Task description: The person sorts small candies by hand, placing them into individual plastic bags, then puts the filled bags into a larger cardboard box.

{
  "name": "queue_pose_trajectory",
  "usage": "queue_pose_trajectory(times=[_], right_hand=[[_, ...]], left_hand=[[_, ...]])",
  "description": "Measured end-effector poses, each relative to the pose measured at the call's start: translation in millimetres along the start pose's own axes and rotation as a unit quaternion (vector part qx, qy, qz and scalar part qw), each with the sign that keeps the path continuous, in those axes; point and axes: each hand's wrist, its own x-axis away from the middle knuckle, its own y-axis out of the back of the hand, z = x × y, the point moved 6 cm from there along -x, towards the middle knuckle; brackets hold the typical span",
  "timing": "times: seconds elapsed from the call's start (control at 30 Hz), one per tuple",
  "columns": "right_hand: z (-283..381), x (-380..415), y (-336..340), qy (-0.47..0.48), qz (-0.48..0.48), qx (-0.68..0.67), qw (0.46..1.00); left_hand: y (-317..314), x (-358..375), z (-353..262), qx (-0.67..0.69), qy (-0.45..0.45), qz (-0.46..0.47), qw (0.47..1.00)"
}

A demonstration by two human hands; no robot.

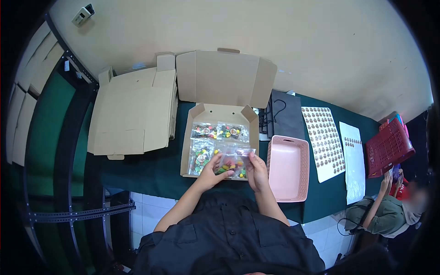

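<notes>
Above the front of an open cardboard box, both my hands hold a clear plastic bag of colourful candies. My left hand grips the bag's lower left side, while my right hand pinches its upper right edge. Inside the box lie several more candy bags; two with round stickers, such as this candy bag, sit along the back. Another candy bag with green pieces rests at the front left. My hands and the held bag partly cover what is at the front right.
Flattened cardboard boxes are stacked at left. To the right are a pink basket, dark paper bags, a sticker sheet and a white sheet. A red basket stands near another person at far right.
</notes>
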Motion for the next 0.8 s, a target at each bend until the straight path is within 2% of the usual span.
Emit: queue_pose_trajectory(times=[0.03, 0.07, 0.13, 0.2, 0.27, 0.3, 0.33, 0.4, 0.5, 0.57, 0.8], right_hand=[[0.2, 0.1, -0.8, -0.009, 0.005, -0.033, 0.999], [1.0, -0.3, -2.2, -0.016, 0.01, -0.066, 0.998], [6.1, 1.7, -10.1, -0.015, 0.014, -0.04, 0.999], [1.1, 3.9, -14.5, -0.015, 0.017, -0.013, 1.0], [-8.2, 9.4, -13.9, 0.057, 0.036, 0.227, 0.971], [-14.5, 10.6, -15.1, 0.019, 0.064, 0.257, 0.964], [-13.5, 11.9, -13.8, 0.019, 0.065, 0.257, 0.964], [-15.5, 15.4, -15.2, -0.04, 0.076, 0.212, 0.973], [-17.3, 12.6, -4.9, -0.032, 0.092, 0.248, 0.964], [-24.5, 7.7, 5.8, -0.038, 0.11, 0.276, 0.954], [-18.9, 12.2, -9.4, -0.01, 0.035, 0.187, 0.982]], left_hand=[[1.0, -3.5, 15.4, -0.077, 0.009, 0.05, 0.996], [1.7, -3.3, 22.0, -0.077, 0.008, 0.05, 0.996], [-3.4, -1.4, 34.1, 0.027, 0.072, 0.062, 0.995], [-1.9, -2.0, 37.9, 0.044, 0.064, 0.042, 0.996], [0.9, -3.6, 33.3, 0.073, 0.05, 0.012, 0.996], [0.5, -3.7, 31.8, 0.073, 0.049, 0.01, 0.996], [-0.5, -3.1, 30.4, 0.054, 0.046, 0.012, 0.997], [-1.9, -2.1, 30.6, 0.036, 0.043, 0.013, 0.998], [-0.9, -0.8, 33.1, 0.027, 0.035, -0.001, 0.999], [0.1, -1.5, 36.3, 0.031, 0.069, 0.021, 0.997], [-10.1, 0.5, 29.6, 0.028, 0.04, 0.046, 0.998]])
